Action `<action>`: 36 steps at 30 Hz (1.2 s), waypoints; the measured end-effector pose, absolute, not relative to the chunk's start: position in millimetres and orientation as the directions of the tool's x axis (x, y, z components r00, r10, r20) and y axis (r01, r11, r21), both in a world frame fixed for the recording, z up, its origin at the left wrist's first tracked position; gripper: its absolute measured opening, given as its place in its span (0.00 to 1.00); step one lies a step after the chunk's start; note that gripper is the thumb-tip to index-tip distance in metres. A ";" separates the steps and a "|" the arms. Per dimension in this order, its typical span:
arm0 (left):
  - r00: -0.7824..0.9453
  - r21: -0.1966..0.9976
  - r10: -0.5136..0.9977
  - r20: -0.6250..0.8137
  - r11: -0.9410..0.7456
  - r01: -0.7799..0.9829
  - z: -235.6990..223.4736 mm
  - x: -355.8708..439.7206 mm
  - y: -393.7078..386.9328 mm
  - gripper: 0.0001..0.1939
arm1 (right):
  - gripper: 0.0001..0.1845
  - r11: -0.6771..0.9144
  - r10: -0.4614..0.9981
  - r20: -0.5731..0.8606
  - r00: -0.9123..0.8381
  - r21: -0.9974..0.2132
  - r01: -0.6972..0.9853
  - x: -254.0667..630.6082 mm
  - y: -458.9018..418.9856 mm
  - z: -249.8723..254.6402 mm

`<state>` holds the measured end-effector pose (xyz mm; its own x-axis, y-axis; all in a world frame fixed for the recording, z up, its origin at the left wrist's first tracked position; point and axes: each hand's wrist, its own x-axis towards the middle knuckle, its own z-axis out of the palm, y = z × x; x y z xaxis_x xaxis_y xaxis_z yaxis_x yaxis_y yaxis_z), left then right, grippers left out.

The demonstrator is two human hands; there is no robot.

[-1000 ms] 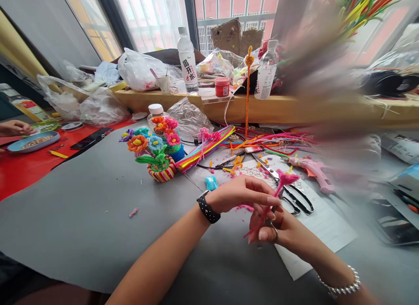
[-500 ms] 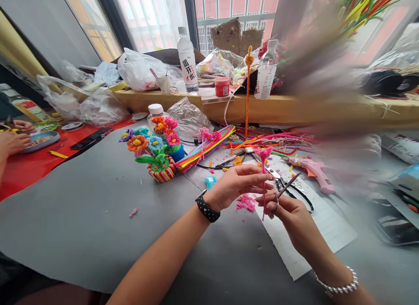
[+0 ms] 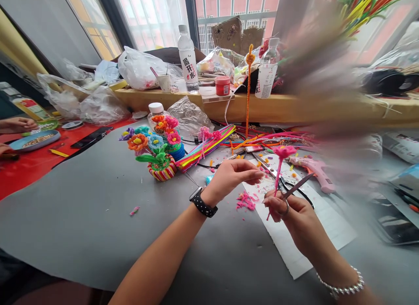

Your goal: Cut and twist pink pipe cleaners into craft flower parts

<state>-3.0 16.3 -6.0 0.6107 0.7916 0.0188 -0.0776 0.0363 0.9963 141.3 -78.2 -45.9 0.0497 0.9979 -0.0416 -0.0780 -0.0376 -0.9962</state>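
Note:
My right hand (image 3: 288,209) pinches the stem of a pink pipe-cleaner flower (image 3: 284,152), which stands nearly upright. The same hand also holds small scissors (image 3: 299,185), a finger or thumb at a ring handle and the blades pointing up to the right. Just left of the flower, my left hand (image 3: 237,174) is apart from it, thumb and fingertips pressed together. Whether something tiny is between them I cannot make out. Beneath the hands lie pink fuzz clippings (image 3: 246,201) and a white paper sheet (image 3: 301,257). Larger black-handled scissors (image 3: 306,199) lie on the sheet, partly hidden.
Pipe-cleaner flowers in a striped pot (image 3: 162,168) stand left of a pipe-cleaner bundle (image 3: 209,147). A pink glue gun (image 3: 316,174) lies to the right. Bottles (image 3: 188,62) line the wooden ledge. At far left, another person's hand (image 3: 18,125) is near a blue tray (image 3: 36,141).
My left hand has come off the pink flower and moved slightly left and up. The right hand keeps the flower and scissors; the flower has shifted right since half a second ago.

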 end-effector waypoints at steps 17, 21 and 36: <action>0.440 0.616 0.897 -0.035 -0.327 0.716 -18.1 -20.1 34.6 0.08 | 0.11 0.125 0.978 0.085 0.193 -0.970 -0.207 148.6 -77.6 -35.6; 0.396 0.577 0.913 -0.093 -0.275 0.769 -18.5 -22.4 35.2 0.08 | 0.07 0.204 0.960 0.134 0.245 -0.936 -0.288 155.5 -77.6 -35.4; 0.313 0.785 0.863 0.398 -0.496 0.371 -7.0 -18.5 29.4 0.16 | 0.11 0.073 0.992 0.057 0.114 -0.987 -0.143 144.1 -78.6 -43.9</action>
<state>-18.5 29.4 -7.0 0.3127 0.8626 0.3976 0.3711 -0.4963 0.7849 144.1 -78.6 -43.9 0.1136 0.9919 0.0567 -0.1434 0.0728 -0.9870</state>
